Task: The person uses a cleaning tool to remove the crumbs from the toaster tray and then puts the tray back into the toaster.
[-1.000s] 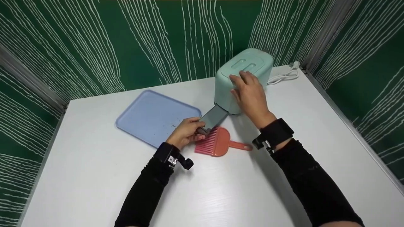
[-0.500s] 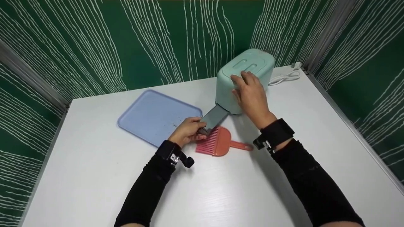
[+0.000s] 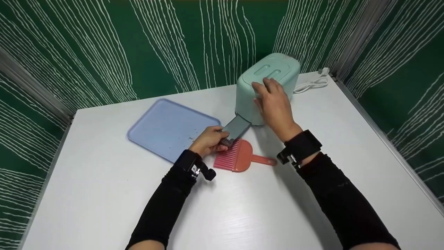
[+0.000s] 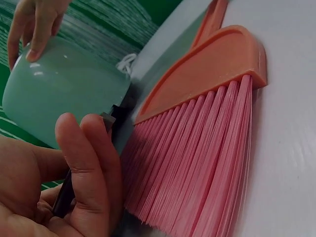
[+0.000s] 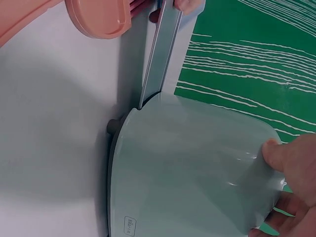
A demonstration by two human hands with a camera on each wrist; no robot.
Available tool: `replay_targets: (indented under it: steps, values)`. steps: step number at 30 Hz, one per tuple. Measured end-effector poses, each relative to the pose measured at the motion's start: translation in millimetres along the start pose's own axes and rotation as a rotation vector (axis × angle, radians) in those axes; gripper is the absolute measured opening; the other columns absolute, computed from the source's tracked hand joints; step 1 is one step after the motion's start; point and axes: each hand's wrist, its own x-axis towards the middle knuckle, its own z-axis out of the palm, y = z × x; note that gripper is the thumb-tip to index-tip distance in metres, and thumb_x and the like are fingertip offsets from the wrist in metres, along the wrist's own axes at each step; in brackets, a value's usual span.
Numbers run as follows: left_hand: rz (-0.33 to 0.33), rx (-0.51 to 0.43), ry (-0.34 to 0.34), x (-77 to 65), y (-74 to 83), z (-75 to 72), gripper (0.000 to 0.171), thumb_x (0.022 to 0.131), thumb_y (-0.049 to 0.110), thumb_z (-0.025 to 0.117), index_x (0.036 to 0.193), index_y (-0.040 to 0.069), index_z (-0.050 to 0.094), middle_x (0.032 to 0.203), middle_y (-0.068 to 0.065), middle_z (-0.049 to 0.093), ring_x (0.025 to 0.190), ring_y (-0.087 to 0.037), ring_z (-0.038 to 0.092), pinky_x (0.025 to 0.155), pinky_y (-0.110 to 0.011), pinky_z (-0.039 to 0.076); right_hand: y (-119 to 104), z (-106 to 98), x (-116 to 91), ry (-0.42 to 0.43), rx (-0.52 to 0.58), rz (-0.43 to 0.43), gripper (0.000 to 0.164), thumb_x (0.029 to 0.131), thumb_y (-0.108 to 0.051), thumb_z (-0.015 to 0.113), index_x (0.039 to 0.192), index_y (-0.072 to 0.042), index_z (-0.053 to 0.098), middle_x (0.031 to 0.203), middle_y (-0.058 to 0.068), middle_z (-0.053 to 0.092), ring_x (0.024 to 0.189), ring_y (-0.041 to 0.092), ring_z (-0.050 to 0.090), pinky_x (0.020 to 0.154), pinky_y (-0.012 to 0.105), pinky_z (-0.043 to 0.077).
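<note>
A mint-green toaster (image 3: 247,100) stands at the back right of the table. From its lower end a grey crumb tray (image 3: 237,126) juts out partway. My left hand (image 3: 210,139) pinches the outer end of this tray, thumb on top and fingers beneath. The right hand (image 3: 275,104) holds the toaster's top edge; in the right wrist view its thumb (image 5: 272,154) lies against the side wall. An orange brush (image 3: 244,156) with pink bristles lies just under and beside the left hand, its handle pointing right.
A light blue tray (image 3: 166,121) lies left of the left hand, with dark crumbs (image 3: 191,138) near its right side. Behind the toaster a white cord (image 3: 312,84) is coiled. Green walls with white lines border the white table (image 3: 104,194).
My left hand has shifted slightly up and right on the crumb tray's end. The right hand stays on the toaster, and the brush and blue tray lie as before.
</note>
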Motion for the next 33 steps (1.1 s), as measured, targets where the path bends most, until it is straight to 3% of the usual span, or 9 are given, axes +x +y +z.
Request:
replay_targets:
  steps: [5, 9, 13, 18, 21, 24, 26, 27, 33]
  values:
    - [0.040, 0.088, 0.022, 2.9, 1.9, 7.4, 0.029, 0.109, 0.014, 0.064, 0.131, -0.002, 0.055, 0.088, -0.012, 0.064, 0.051, -0.008, 0.058, 0.048, -0.017, 0.051, -0.8, 0.6, -0.2, 0.019, -0.006, -0.009, 0.044, 0.104, -0.014, 0.072, 0.146, -0.008, 0.062, 0.154, 0.030, 0.054, 0.149, 0.051, 0.047, 0.121, 0.065, 0.041]
    - [0.078, 0.147, 0.061, 1.5, 2.3, 13.1, 0.028, 0.106, 0.015, 0.068, 0.114, 0.005, 0.044, 0.082, -0.008, 0.061, 0.049, -0.006, 0.054, 0.046, -0.017, 0.048, -0.5, 1.6, -0.3, 0.030, -0.007, -0.012, 0.044, 0.103, -0.014, 0.072, 0.146, -0.008, 0.062, 0.154, 0.030, 0.054, 0.149, 0.050, 0.047, 0.122, 0.064, 0.041]
    - [0.124, 0.263, 0.106, -5.1, 3.3, 17.4, 0.039, 0.101, 0.015, 0.077, 0.115, 0.004, 0.042, 0.081, -0.006, 0.059, 0.050, -0.006, 0.053, 0.049, -0.018, 0.048, 0.6, 3.3, -0.2, 0.033, -0.005, -0.016, 0.044, 0.103, -0.013, 0.073, 0.146, -0.009, 0.062, 0.154, 0.030, 0.054, 0.149, 0.050, 0.047, 0.122, 0.064, 0.041]
    - [0.188, 0.521, 0.189, -9.9, 5.3, 22.7, 0.055, 0.085, 0.013, 0.092, 0.119, -0.002, 0.052, 0.096, -0.010, 0.063, 0.054, -0.008, 0.059, 0.055, -0.024, 0.056, 2.4, 3.5, -1.5, 0.028, -0.020, -0.017, 0.043, 0.105, -0.013, 0.071, 0.147, -0.008, 0.061, 0.154, 0.030, 0.054, 0.149, 0.049, 0.048, 0.122, 0.062, 0.042]
    - [0.223, 0.686, 0.235, -8.4, 5.9, 25.2, 0.059, 0.080, 0.016, 0.096, 0.120, -0.001, 0.058, 0.108, -0.015, 0.067, 0.068, -0.012, 0.064, 0.070, -0.029, 0.062, 2.5, 3.1, -1.6, 0.024, -0.031, -0.012, 0.043, 0.105, -0.013, 0.070, 0.147, -0.009, 0.061, 0.154, 0.029, 0.054, 0.149, 0.048, 0.047, 0.123, 0.061, 0.042]
    - [0.271, 0.794, 0.267, -6.4, 4.9, 27.8, 0.058, 0.079, 0.019, 0.096, 0.120, -0.002, 0.061, 0.115, -0.019, 0.069, 0.091, -0.022, 0.066, 0.089, -0.038, 0.061, 2.4, 3.5, -1.9, 0.020, -0.029, -0.010, 0.044, 0.105, -0.013, 0.070, 0.147, -0.009, 0.061, 0.155, 0.029, 0.054, 0.150, 0.048, 0.047, 0.123, 0.060, 0.041]
    - [0.301, 0.836, 0.293, -5.5, 4.6, 29.2, 0.058, 0.078, 0.021, 0.096, 0.119, -0.003, 0.062, 0.117, -0.019, 0.069, 0.102, -0.027, 0.064, 0.095, -0.041, 0.058, 2.3, 4.0, -1.9, 0.017, -0.026, -0.012, 0.044, 0.105, -0.013, 0.071, 0.147, -0.008, 0.061, 0.155, 0.030, 0.053, 0.149, 0.049, 0.047, 0.123, 0.061, 0.041]
    - [0.320, 0.840, 0.303, 6.5, -1.5, 24.9, 0.060, 0.076, 0.023, 0.097, 0.118, -0.002, 0.062, 0.116, -0.018, 0.069, 0.104, -0.028, 0.065, 0.095, -0.042, 0.058, 2.0, 4.2, -1.8, 0.017, -0.025, -0.014, 0.044, 0.105, -0.013, 0.071, 0.147, -0.008, 0.061, 0.155, 0.030, 0.053, 0.149, 0.049, 0.047, 0.123, 0.061, 0.041]
    - [0.312, 0.884, 0.341, 11.0, 1.8, 28.9, 0.060, 0.078, 0.027, 0.095, 0.120, -0.004, 0.065, 0.127, -0.021, 0.060, 0.109, -0.033, 0.064, 0.098, -0.045, 0.059, 0.1, 3.3, -1.1, 0.024, -0.031, -0.015, 0.043, 0.105, -0.013, 0.070, 0.147, -0.008, 0.061, 0.154, 0.030, 0.054, 0.149, 0.049, 0.048, 0.122, 0.062, 0.042]
